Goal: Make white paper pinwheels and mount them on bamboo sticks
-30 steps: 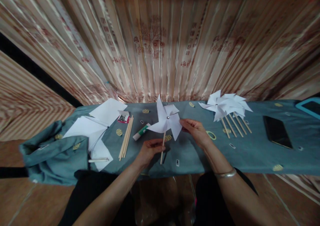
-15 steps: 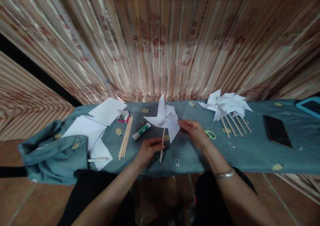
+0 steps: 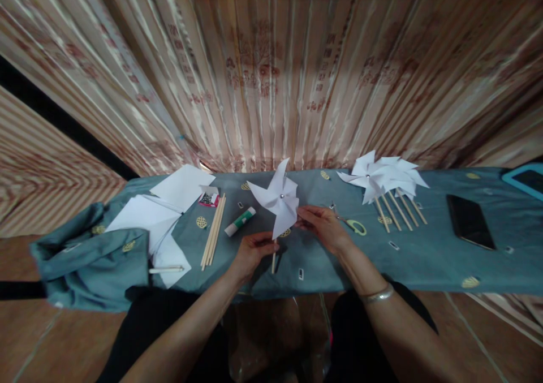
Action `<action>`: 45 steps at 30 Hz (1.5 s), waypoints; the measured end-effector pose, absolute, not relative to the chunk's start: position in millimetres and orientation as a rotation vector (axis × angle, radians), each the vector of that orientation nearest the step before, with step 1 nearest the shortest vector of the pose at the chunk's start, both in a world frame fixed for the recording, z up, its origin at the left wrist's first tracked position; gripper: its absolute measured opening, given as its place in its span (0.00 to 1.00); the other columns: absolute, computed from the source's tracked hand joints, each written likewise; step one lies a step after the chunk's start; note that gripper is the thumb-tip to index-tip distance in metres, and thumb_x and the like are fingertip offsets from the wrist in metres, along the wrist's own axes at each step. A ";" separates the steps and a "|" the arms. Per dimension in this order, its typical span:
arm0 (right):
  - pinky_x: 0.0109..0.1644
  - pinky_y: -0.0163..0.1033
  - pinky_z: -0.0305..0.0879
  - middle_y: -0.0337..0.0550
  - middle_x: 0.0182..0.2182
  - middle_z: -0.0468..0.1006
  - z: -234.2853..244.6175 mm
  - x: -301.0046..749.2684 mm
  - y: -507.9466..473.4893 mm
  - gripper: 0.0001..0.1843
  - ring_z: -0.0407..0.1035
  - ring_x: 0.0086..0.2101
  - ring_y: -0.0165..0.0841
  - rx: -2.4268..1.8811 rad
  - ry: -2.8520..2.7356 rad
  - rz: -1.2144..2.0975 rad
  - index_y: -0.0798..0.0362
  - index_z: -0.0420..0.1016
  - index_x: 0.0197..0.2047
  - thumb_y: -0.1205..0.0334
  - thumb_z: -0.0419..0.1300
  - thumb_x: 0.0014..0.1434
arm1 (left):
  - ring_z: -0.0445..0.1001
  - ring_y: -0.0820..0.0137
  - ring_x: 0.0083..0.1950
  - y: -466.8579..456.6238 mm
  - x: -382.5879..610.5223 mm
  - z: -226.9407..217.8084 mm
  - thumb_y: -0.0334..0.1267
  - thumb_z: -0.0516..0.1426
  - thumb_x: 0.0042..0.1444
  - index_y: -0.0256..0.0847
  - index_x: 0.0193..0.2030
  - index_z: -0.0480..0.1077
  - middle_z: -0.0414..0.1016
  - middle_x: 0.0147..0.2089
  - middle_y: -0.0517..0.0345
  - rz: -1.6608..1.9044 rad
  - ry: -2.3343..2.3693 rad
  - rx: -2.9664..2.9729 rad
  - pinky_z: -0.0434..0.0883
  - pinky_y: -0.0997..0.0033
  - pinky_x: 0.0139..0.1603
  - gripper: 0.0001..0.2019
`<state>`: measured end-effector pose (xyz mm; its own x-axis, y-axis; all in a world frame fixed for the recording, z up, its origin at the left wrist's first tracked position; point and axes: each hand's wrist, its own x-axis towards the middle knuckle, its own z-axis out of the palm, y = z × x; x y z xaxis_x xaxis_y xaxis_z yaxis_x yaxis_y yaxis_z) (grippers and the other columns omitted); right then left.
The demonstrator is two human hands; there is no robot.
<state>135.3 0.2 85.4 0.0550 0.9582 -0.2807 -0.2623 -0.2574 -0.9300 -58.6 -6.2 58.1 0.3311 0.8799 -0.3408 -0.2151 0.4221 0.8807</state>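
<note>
My left hand point(image 3: 251, 251) is closed round the wooden stick of a white paper pinwheel point(image 3: 276, 199), holding it upright over the teal-covered table point(image 3: 424, 255). My right hand point(image 3: 323, 227) reaches in from the right, its fingertips pinched at the lower right blade of the pinwheel. A silver pin shows at the pinwheel's centre. A metal bangle sits on my right wrist.
Several finished pinwheels point(image 3: 384, 180) lie at the right rear. Green-handled scissors point(image 3: 355, 225) lie beside my right hand. Left of centre are a glue stick point(image 3: 240, 222), a bundle of wooden sticks point(image 3: 214, 231), a small pin box point(image 3: 209, 198) and white paper sheets point(image 3: 159, 213). A dark phone point(image 3: 470, 222) lies at right.
The pinwheel has turned and shifted slightly left and down. My right hand has slid left along its edge, uncovering the scissors. My left hand has kept its grip on the stick.
</note>
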 end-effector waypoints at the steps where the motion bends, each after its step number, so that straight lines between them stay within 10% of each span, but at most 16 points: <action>1: 0.30 0.33 0.65 0.38 0.23 0.80 85.2 134.9 0.1 0.20 0.73 0.25 0.30 -1.252 -0.814 1.443 0.50 0.80 0.26 0.43 0.73 0.35 | 0.74 0.68 0.32 -6.0 -58.6 57.6 0.36 0.72 0.29 0.35 0.33 0.81 0.80 0.30 0.53 0.841 0.967 0.843 0.70 0.67 0.41 0.18; 45: 0.39 0.37 0.65 0.41 0.32 0.82 71.0 158.1 14.0 0.24 0.72 0.34 0.33 -1.373 -0.880 1.043 0.50 0.81 0.36 0.42 0.70 0.40 | 0.74 0.69 0.32 -8.3 -59.8 55.2 0.35 0.73 0.30 0.36 0.33 0.81 0.80 0.30 0.54 0.795 0.947 0.811 0.70 0.66 0.42 0.18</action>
